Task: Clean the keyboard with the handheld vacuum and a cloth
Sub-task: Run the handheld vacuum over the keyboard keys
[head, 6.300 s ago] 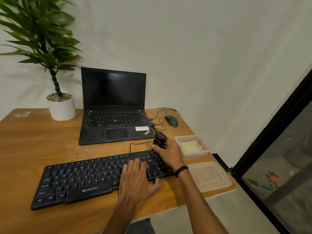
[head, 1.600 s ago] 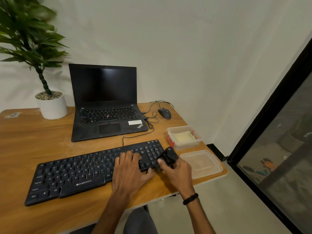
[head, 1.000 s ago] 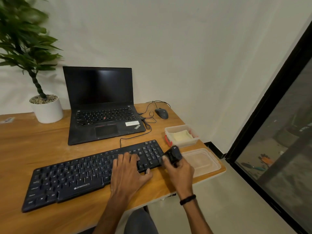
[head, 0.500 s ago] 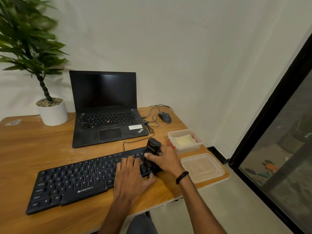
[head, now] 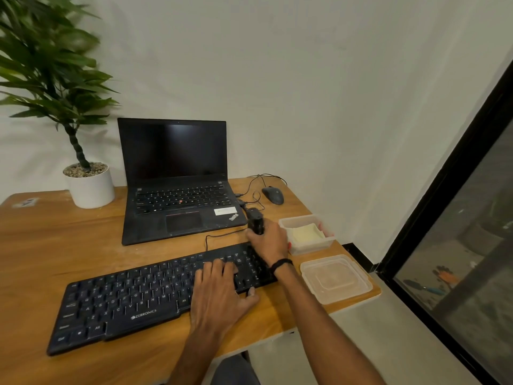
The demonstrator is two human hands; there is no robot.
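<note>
right hand (head: pixel 268 240) fingers clamped on handheld vacuum (head: pixel 255 224) — light, rigid, grip mid-body | left hand (head: pixel 219 290) fingers spread, flat on keyboard (head: pixel 133 298) — centre frame

laptop (head: pixel 177 190) behind keyboard (head: pixel 155 290) | plant (head: pixel 86 179) left | tubs (head: pixel 308 232) right

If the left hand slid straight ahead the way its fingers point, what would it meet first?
Likely the right hand gripping the handheld vacuum, just beyond the left hand across the keyboard; depth is uncertain.
</note>
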